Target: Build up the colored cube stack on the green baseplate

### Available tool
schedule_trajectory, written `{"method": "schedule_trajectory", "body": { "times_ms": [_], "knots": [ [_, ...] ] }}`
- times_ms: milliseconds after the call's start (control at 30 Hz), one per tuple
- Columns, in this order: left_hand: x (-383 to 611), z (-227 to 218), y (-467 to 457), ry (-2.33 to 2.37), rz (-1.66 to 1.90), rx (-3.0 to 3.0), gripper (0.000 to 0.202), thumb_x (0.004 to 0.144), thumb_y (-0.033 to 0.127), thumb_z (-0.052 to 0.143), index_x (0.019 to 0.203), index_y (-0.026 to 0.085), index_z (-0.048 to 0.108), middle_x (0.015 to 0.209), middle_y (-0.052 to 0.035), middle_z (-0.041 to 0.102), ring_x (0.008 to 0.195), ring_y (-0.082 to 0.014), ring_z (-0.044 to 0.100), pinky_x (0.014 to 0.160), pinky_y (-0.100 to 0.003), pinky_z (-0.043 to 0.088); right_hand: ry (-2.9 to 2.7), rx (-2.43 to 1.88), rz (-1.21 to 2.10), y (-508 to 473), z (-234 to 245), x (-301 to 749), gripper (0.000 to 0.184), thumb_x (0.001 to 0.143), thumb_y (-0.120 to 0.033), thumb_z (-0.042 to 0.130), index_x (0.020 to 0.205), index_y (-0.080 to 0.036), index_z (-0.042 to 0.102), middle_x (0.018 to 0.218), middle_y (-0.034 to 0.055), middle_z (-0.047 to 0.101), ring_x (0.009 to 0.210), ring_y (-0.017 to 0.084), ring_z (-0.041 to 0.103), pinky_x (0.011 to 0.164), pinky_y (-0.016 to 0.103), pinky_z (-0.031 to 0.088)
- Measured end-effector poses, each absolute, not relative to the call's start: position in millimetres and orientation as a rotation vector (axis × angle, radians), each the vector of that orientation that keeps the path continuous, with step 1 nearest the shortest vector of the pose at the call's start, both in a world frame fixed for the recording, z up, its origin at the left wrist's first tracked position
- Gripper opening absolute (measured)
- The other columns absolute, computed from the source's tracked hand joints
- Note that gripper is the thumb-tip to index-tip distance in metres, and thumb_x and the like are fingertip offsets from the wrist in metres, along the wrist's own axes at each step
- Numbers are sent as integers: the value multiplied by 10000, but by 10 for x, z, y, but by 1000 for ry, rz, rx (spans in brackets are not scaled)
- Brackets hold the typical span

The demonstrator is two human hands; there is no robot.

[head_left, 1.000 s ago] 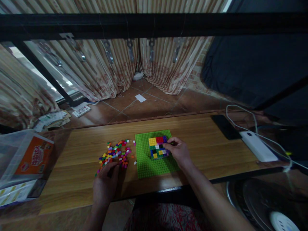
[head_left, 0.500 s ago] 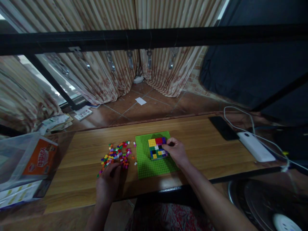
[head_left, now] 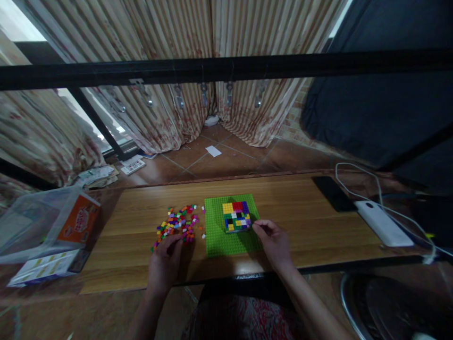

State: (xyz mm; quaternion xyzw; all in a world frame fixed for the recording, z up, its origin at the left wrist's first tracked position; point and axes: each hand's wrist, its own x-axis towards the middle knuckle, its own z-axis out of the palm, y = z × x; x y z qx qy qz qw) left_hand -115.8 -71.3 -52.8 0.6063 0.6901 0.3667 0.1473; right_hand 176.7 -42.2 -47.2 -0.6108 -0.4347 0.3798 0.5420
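A square block of small bricks (head_left: 236, 216) in yellow, red, blue, purple, white and green stands on a green studded baseplate (head_left: 215, 245). Beside its lower right corner is my right hand (head_left: 275, 242), thumb and forefinger closed together at the tips. Whether a brick sits between them is too small to see. At the near edge of a loose pile of coloured bricks (head_left: 177, 221) rests my left hand (head_left: 164, 260). Its fingers are bent and its thumb meets the forefinger; anything they hold is hidden.
On the wooden table (head_left: 297, 208), a black phone (head_left: 334, 193) and a white power bank (head_left: 384, 223) with a cable lie at the right. A clear plastic bin (head_left: 31, 226) stands left of it, with an orange package (head_left: 79, 219). A dark rail (head_left: 226, 70) crosses beyond the table.
My right hand has moved off the top of the block to beside its lower right corner. My left hand stays by the pile. The whole view has shifted slightly.
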Motion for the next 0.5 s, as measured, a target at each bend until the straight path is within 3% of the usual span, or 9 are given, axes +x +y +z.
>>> {"method": "schedule_trajectory", "body": {
  "times_ms": [300, 500],
  "knots": [
    [-1114, -597, -759, 2006, 1006, 1809, 193, 872, 306, 510, 914, 209, 672, 912, -54, 714, 848, -182, 671, 779, -307, 536, -1566, -1349, 912, -889, -256, 1303, 150, 884, -339, 565, 845, -232, 662, 836, 32, 669, 784, 182, 629, 679, 279, 489],
    [-1090, -620, -782, 2012, 1010, 1823, 148, 861, 211, 523, 925, 208, 656, 904, -50, 701, 857, -176, 663, 780, -304, 531, -1924, -1234, 828, -863, -344, 855, 192, 919, -182, 464, 829, -230, 626, 832, 34, 644, 775, 169, 614, 701, 283, 475]
  ]
}}
